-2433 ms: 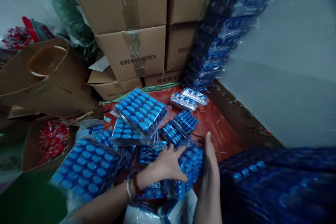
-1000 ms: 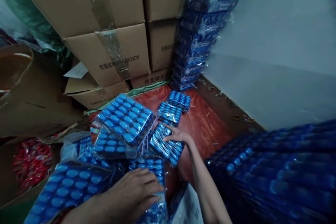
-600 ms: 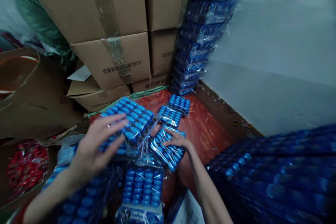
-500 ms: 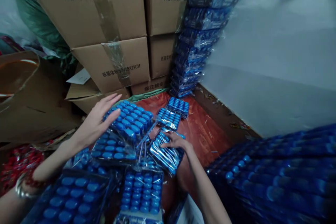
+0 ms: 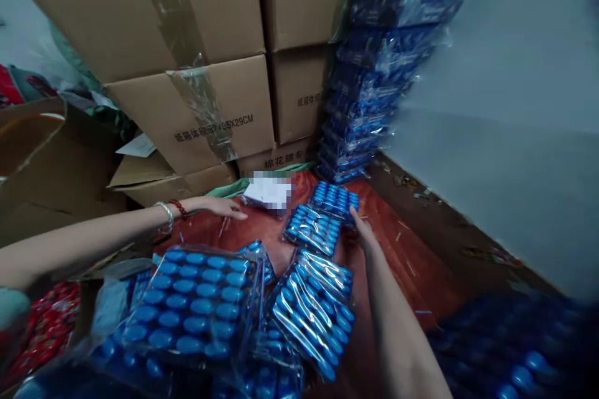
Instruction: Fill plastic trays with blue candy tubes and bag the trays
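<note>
My left hand [image 5: 223, 207] reaches across the red-brown surface with fingers stretched out, holding nothing, close to a whitish, blurred-out bundle [image 5: 266, 193]. At the right edge of the farthest clear-wrapped pack of blue oval pieces [image 5: 333, 197] is my right hand [image 5: 365, 230]. Its fingers are extended and seem to touch the pack's corner; part of the hand is hard to make out. A second blue pack [image 5: 312, 229] overlaps just in front, and a shiny one [image 5: 313, 312] lies nearer. To the left, a large blue pack [image 5: 191, 302] rests on more packs.
Taped cardboard cartons [image 5: 201, 112] stand stacked at the back. Beside them rises a tall stack of wrapped blue packs [image 5: 360, 75], near a pale wall [image 5: 496, 87]. Red wrapped pieces [image 5: 51, 324] lie at lower left, and dark blue packs [image 5: 510, 349] at lower right.
My left hand has left the large blue pack and moved farther out; that pack now sits lower and nearer. The right hand has gone from the shiny pack to the farthest one. The whitish bundle now shows.
</note>
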`<state>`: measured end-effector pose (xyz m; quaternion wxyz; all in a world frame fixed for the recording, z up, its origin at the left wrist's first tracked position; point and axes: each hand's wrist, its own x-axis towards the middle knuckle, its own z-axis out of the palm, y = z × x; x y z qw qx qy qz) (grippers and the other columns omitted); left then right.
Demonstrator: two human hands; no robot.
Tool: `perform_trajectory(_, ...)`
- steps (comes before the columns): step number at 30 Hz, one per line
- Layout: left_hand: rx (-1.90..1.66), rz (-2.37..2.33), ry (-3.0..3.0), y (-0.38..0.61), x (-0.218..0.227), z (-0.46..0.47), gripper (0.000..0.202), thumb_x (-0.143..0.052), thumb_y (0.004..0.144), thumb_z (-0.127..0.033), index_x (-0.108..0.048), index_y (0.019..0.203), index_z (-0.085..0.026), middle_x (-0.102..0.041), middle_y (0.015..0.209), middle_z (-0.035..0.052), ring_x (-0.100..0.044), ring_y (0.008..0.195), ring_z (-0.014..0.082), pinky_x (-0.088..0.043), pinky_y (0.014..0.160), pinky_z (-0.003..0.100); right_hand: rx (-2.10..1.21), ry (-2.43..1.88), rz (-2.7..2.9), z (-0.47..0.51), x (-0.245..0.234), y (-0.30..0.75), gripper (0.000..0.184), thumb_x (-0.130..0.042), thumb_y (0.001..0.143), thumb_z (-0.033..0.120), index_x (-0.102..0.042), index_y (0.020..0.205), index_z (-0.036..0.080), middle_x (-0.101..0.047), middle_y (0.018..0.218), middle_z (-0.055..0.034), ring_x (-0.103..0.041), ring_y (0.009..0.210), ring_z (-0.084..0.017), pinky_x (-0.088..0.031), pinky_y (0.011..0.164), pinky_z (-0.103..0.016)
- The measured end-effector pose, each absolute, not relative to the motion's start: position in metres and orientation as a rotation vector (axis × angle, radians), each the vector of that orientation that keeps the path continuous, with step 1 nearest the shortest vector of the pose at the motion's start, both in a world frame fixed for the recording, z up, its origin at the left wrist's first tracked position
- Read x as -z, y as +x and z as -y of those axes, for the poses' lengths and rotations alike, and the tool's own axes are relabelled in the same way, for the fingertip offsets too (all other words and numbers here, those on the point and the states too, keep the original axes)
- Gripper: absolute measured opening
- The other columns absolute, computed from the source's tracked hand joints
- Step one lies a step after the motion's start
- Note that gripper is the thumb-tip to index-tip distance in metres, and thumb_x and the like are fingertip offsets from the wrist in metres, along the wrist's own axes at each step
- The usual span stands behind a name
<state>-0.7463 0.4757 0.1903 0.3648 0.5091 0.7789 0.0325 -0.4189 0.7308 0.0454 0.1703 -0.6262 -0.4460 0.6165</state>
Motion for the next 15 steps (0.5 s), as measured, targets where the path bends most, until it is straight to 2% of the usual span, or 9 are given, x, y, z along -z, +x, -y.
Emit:
perform_trajectory(2,-0.07,-2.078,1.332,-0.759,-0.164,-0.496,0.071,-0.056,0.066,-0.066,-0.059,0.111,-0.011,-0.064,0.112,0.0136,-0.058,0.1,0.0267,-0.044,0.089,0.034,-1.886,-1.751,1.191,-0.735,-0.035,-0.427,0.056,-0.059,0.068,0.064,-0.06,0.1,0.018,-0.069,0.087,-0.0116,-0.066,0.079,-0.025,-0.055,0.066,-0.039)
perform_trajectory(5,-0.126,-2.128,1.416,-0.773,-0.14,-0.535,0.089,-0.065,0.063,-0.057,-0.04,0.133,-0.009,-0.04,0.14,0.0206,-0.039,0.125,0.0331,-0.03,0.104,0.041,-1.936,-1.698,1.084,-0.738,-0.025,-0.438,0.046,-0.06,0.068,0.056,-0.061,0.097,0.02,-0.069,0.083,-0.0065,-0.066,0.077,-0.022,-0.055,0.064,-0.035)
perform_trajectory(7,-0.098,-2.09,1.533,-0.773,-0.126,-0.56,0.103,-0.074,0.055,-0.051,-0.03,0.139,-0.013,-0.022,0.149,0.0219,-0.021,0.135,0.0385,-0.016,0.109,0.051,-1.903,-1.663,1.022,-0.739,-0.023,-0.442,0.044,-0.06,0.067,0.051,-0.06,0.099,0.022,-0.07,0.086,-0.004,-0.066,0.08,-0.02,-0.054,0.065,-0.032)
perform_trajectory(9,0.021,-2.051,1.656,-0.764,-0.109,-0.578,0.112,-0.08,0.049,-0.047,-0.025,0.142,-0.017,-0.012,0.151,0.023,-0.008,0.136,0.0456,-0.004,0.103,0.066,-1.865,-1.624,0.972,-0.74,-0.024,-0.442,0.043,-0.06,0.066,0.048,-0.059,0.101,0.022,-0.07,0.089,-0.0028,-0.065,0.082,-0.02,-0.055,0.066,-0.031)
perform_trajectory(10,0.09,-2.043,1.709,-0.757,-0.099,-0.583,0.113,-0.081,0.049,-0.046,-0.024,0.143,-0.019,-0.008,0.151,0.0234,-0.003,0.136,0.0488,0.0,0.097,0.073,-1.851,-1.602,0.954,-0.741,-0.026,-0.44,0.042,-0.06,0.066,0.046,-0.059,0.1,0.022,-0.07,0.09,-0.0024,-0.065,0.083,-0.019,-0.055,0.067,-0.03)
perform_trajectory(12,0.171,-2.079,1.79,-0.741,-0.075,-0.585,0.11,-0.081,0.053,-0.04,-0.021,0.144,-0.022,-0.004,0.152,0.0231,0.003,0.134,0.0521,0.002,0.091,0.078,-1.836,-1.557,0.933,-0.74,-0.035,-0.432,0.04,-0.059,0.065,0.045,-0.059,0.099,0.023,-0.069,0.094,-0.0016,-0.065,0.086,-0.019,-0.055,0.069,-0.029)
perform_trajectory(15,0.169,-2.167,1.955,-0.729,-0.043,-0.578,0.094,-0.07,0.068,-0.02,-0.017,0.145,-0.026,-0.002,0.153,0.0194,0.004,0.135,0.0507,-0.003,0.096,0.074,-1.858,-1.458,0.981,-0.727,-0.051,-0.42,0.043,-0.061,0.062,0.046,-0.06,0.099,0.024,-0.069,0.1,-0.0019,-0.065,0.089,-0.021,-0.056,0.071,-0.031)
